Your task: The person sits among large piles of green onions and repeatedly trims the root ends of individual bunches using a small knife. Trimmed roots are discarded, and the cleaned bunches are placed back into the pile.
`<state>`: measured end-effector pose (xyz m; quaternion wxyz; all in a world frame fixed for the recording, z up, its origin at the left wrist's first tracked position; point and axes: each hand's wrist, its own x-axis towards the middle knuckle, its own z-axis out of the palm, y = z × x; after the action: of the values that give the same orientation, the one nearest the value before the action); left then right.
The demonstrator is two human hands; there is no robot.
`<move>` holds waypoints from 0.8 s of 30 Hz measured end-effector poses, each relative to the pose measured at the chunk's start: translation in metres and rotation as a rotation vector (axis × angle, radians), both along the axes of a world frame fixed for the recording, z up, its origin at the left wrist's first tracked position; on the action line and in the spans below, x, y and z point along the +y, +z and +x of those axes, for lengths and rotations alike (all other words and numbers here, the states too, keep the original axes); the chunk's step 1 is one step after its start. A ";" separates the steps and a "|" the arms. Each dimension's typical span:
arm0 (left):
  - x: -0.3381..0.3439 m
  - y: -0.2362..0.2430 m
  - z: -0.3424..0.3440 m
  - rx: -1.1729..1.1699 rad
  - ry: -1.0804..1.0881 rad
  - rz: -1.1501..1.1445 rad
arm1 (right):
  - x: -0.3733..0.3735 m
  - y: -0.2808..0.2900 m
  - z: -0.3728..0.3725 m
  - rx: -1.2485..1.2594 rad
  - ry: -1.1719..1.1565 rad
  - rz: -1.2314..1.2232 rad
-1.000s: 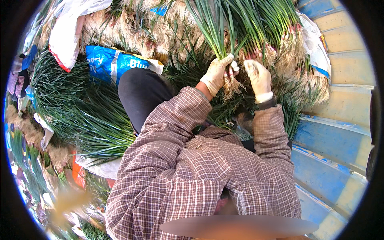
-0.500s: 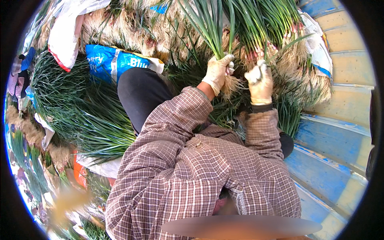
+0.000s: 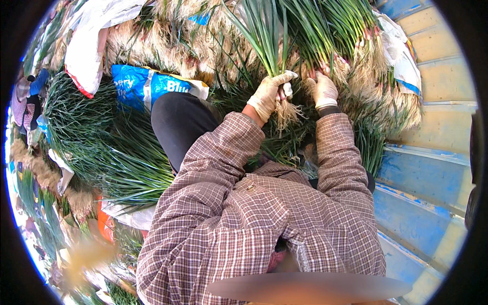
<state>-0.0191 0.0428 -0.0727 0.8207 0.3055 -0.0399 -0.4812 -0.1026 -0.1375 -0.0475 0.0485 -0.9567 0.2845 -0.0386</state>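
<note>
Nearest to us is a person seated in a brown-and-white checked jacket [image 3: 244,223], seen from above, with a dark-trousered knee [image 3: 180,122] raised on the left. Both sleeves reach forward, and pale gloves cover the hands.

The left hand [image 3: 267,95] is closed firmly round a bunch of green onions [image 3: 267,48]. The long leaves rise away from the person, white bulbs [image 3: 284,92] poke out beside the thumb, and a tuft of roots [image 3: 287,113] hangs just below the fist.

The right hand [image 3: 325,91] is what has changed. Half a second ago it was drawn back in a fist, a loose leaf seeming to trail from it; now it has stretched forward, with its fingers at the root ends of a larger pile of green onions [image 3: 343,25]. So the work has shifted to that pile, while the held bunch stays put. The pile lies directly beyond the right hand; the bunch is to its left, a little apart. I can't tell whether those fingers grip anything.

Farther out, a blue bag [image 3: 152,86] lies beyond the knee, and a heap of dark greens [image 3: 132,162] spreads left. A white sack [image 3: 96,46] sits behind; ribbed blue-and-yellow panels [image 3: 432,168] curve along the right.
</note>
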 end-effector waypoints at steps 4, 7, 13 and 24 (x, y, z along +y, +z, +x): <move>-0.002 -0.003 0.000 0.061 0.056 0.016 | 0.004 0.001 -0.020 -0.320 0.054 0.012; -0.010 0.002 -0.011 0.085 -0.002 0.027 | 0.034 0.011 -0.047 -0.508 0.146 0.158; -0.015 0.019 -0.023 -0.153 0.123 0.023 | 0.063 0.034 -0.061 -0.682 0.191 0.447; 0.000 0.001 -0.004 0.022 0.007 -0.033 | -0.124 0.057 -0.366 0.718 -0.646 -0.030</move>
<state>-0.0231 0.0423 -0.0720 0.8277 0.2865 -0.0377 -0.4810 -0.4683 -0.2620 0.0090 -0.0808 -0.7729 0.5653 0.2768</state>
